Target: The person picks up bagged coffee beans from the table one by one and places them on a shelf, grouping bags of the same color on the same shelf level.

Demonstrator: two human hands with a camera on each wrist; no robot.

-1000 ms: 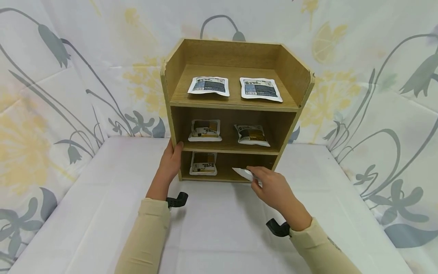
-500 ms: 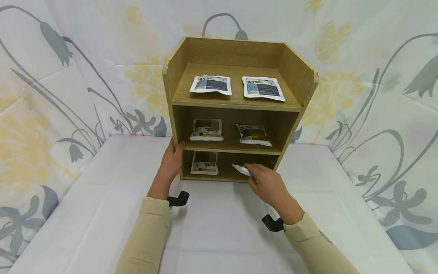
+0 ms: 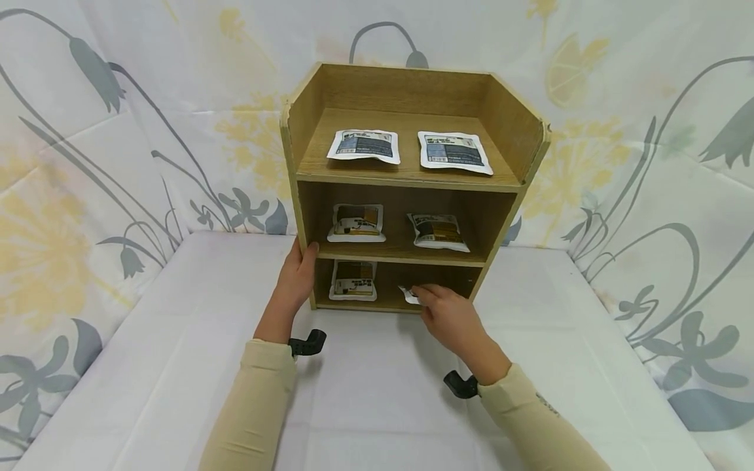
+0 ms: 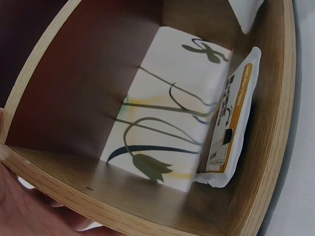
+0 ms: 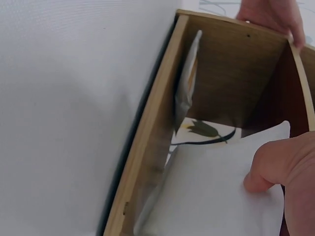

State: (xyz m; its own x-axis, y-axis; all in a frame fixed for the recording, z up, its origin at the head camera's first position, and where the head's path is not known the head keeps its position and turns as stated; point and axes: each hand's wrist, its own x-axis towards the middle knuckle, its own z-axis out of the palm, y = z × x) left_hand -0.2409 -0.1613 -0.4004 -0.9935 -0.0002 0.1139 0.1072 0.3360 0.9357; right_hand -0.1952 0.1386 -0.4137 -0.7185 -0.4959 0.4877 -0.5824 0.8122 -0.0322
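Observation:
A wooden shelf unit [image 3: 406, 184] with three levels stands against the patterned cloth. My left hand [image 3: 296, 275] grips its left side panel, the thumb at the front edge near the middle board. In my right hand [image 3: 453, 317] is a white sealed pouch [image 5: 221, 191], pinched at its near end, its far part inside the bottom compartment. The thumb presses on the pouch's plain white face in the right wrist view. To its left in that compartment lies another pouch [image 3: 353, 280] with a brown and orange label, also seen as a labelled pouch [image 4: 230, 123] in the left wrist view.
Two blue-labelled pouches, a left one [image 3: 364, 145] and a right one [image 3: 455, 152], lie on the top shelf. The middle shelf bears a left pouch [image 3: 356, 222] and a right pouch [image 3: 438, 231]. A white cloth [image 3: 377, 392] covers the table in front.
My right hand has moved left and slightly forward, carrying the pouch further into the bottom compartment. The left hand keeps its hold on the side panel.

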